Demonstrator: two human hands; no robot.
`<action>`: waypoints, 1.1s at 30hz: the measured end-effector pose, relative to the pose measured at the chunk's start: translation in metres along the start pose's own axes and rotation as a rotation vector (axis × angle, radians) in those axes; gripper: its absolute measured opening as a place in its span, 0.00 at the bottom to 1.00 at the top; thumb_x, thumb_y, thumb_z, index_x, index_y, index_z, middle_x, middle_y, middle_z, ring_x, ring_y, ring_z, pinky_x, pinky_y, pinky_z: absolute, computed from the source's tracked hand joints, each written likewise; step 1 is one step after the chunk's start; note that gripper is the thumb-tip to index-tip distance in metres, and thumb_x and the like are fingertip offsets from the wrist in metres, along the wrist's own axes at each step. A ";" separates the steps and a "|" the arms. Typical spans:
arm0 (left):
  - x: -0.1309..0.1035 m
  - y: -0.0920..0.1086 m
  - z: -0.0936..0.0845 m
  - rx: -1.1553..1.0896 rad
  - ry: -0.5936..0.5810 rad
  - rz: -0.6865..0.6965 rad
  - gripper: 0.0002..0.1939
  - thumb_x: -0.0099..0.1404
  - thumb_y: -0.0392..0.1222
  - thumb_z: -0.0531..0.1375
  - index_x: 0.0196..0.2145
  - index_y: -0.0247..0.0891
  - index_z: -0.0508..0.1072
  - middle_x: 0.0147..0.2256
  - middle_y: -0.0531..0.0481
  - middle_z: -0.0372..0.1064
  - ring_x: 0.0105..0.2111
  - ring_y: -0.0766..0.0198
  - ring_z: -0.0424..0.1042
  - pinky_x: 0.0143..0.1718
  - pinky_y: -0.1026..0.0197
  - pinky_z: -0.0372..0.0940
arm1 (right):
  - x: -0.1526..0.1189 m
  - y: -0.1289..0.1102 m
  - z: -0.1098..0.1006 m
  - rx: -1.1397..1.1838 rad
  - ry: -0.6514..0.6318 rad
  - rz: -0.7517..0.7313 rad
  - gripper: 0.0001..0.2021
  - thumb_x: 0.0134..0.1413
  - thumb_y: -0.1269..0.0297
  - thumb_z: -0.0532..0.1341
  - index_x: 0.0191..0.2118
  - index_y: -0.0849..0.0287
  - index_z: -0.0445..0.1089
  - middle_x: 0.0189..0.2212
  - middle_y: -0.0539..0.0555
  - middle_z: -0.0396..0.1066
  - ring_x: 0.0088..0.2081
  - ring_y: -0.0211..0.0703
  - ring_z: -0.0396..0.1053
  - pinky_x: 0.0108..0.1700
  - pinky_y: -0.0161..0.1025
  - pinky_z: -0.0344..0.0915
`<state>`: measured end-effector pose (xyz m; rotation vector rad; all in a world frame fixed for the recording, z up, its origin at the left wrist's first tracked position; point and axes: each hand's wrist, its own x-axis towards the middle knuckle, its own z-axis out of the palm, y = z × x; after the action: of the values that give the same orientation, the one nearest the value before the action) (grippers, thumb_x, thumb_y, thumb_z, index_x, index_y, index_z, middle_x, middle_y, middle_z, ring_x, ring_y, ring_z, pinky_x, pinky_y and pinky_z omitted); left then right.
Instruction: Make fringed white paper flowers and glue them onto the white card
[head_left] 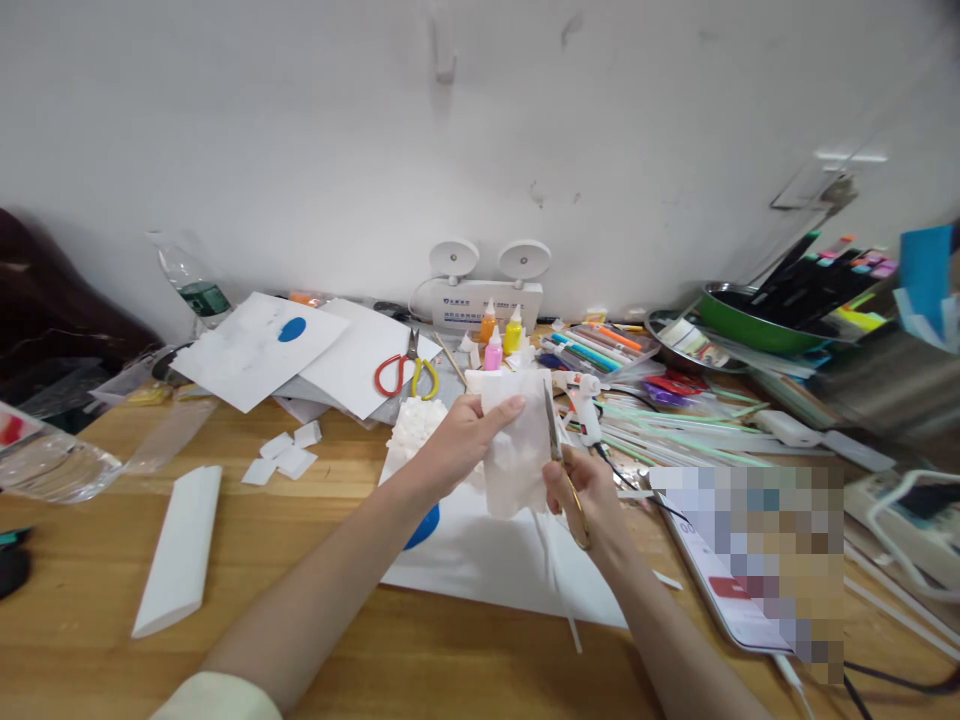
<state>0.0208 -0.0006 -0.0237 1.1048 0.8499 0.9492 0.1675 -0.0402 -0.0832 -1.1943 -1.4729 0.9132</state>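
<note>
Above the large white sheet (480,565), the left hand (459,440) pinches a smaller white piece (514,475), while the right hand (592,490) grips gold-handled scissors (556,445), blades at the piece's right edge. Beyond the sheet lie red-and-yellow-handled pliers (413,346); left of it, a folded white paper (180,550).

at the frame's upper left a clear bottle (196,285) is standing; at upper right a green bowl (757,326) is holding markers (819,278).
</note>
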 end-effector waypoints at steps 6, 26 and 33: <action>0.000 -0.001 0.001 -0.008 -0.005 -0.006 0.15 0.53 0.51 0.60 0.26 0.34 0.72 0.25 0.50 0.69 0.25 0.67 0.66 0.29 0.64 0.61 | 0.001 -0.002 0.001 -0.031 0.020 0.017 0.22 0.45 0.42 0.54 0.19 0.58 0.56 0.11 0.44 0.52 0.14 0.32 0.51 0.16 0.32 0.48; 0.001 0.001 0.004 -0.103 0.025 0.040 0.13 0.55 0.48 0.59 0.31 0.34 0.73 0.25 0.50 0.70 0.25 0.67 0.67 0.28 0.65 0.61 | 0.001 -0.010 -0.001 -0.178 0.115 -0.026 0.26 0.43 0.39 0.54 0.14 0.57 0.52 0.08 0.45 0.51 0.13 0.32 0.51 0.16 0.32 0.48; 0.000 0.002 0.004 -0.116 0.038 0.025 0.13 0.54 0.48 0.59 0.28 0.34 0.72 0.24 0.51 0.69 0.24 0.68 0.67 0.28 0.65 0.60 | 0.002 -0.011 0.000 -0.159 0.129 0.026 0.26 0.40 0.39 0.56 0.12 0.56 0.53 0.07 0.45 0.53 0.12 0.33 0.51 0.16 0.32 0.49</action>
<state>0.0244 -0.0017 -0.0205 1.0023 0.8029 1.0309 0.1646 -0.0408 -0.0720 -1.3655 -1.4494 0.7330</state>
